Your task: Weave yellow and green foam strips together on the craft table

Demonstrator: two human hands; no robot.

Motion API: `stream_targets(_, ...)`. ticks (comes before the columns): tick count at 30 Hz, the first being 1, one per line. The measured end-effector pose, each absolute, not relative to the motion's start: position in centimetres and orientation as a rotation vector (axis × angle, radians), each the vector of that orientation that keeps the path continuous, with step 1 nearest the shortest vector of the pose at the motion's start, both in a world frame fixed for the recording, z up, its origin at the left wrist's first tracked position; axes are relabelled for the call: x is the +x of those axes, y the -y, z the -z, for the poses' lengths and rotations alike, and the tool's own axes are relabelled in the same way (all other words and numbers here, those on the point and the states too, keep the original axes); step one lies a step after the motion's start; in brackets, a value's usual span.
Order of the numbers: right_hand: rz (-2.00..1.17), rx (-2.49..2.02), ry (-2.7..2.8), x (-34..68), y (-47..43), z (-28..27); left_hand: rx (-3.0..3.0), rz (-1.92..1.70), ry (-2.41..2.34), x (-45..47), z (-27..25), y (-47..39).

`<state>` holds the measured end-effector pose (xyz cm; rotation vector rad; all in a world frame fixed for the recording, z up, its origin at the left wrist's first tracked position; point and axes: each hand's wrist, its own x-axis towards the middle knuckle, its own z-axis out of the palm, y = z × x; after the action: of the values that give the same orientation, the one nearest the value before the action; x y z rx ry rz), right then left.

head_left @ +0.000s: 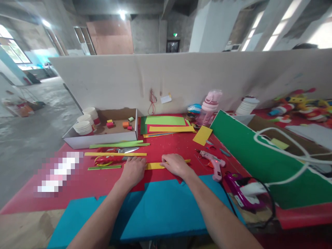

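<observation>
A yellow paper strip [154, 166] lies crosswise in front of me on the red tabletop. My left hand [134, 169] holds its left part down, the fingers bent over it and the tips hidden. Near the other end, my right hand [177, 164] is closed on the strip, which sticks out a little past the knuckles. To the left of my left hand are red-handled scissors [128, 150], a red tool [109, 159] with a yellow loop, another yellow strip [114, 154] and green strips [119, 144].
A pink glue gun [214, 164] lies right of my hands, near a purple device [243, 193] with cables. A white-rimmed box [101, 140] holds paper cups and small rolls. Coloured sheets [166, 120] lie at the back; a green panel [254, 159] stands at right.
</observation>
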<state>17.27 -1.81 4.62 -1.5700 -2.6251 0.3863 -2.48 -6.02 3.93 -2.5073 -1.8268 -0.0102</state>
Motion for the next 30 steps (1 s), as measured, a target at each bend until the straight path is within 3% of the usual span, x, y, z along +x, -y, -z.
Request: stream_targets(30, -0.365, -1.638, 2.721, 16.84, 1.22, -4.89, -2.539, -0.134, 1.890, -1.93, -4.33, 5.51)
